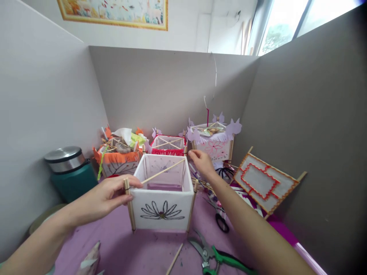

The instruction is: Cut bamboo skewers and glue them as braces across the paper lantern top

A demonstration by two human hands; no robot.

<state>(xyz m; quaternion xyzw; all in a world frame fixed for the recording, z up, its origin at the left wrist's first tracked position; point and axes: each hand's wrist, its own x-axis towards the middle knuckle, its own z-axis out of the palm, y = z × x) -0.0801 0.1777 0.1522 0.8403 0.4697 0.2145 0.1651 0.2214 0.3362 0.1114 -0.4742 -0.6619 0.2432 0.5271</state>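
A white paper lantern box point(163, 208) with a drawn black flower and wooden corner posts stands on the purple table. A thin wooden stick point(163, 171) lies diagonally across its open top. My left hand point(107, 196) pinches the stick's near end at the front left corner post. My right hand point(202, 162) pinches the stick's far end at the back right corner.
Three more lanterns stand behind: orange point(119, 160), red point(168, 147), and white with purple butterflies point(215, 143). A flat panel with orange trim point(265, 183) leans at right. Green pruners point(218, 258), black scissors point(220, 219), a loose stick point(174, 259) and a teal flask point(71, 172) lie nearby. Grey partitions enclose the table.
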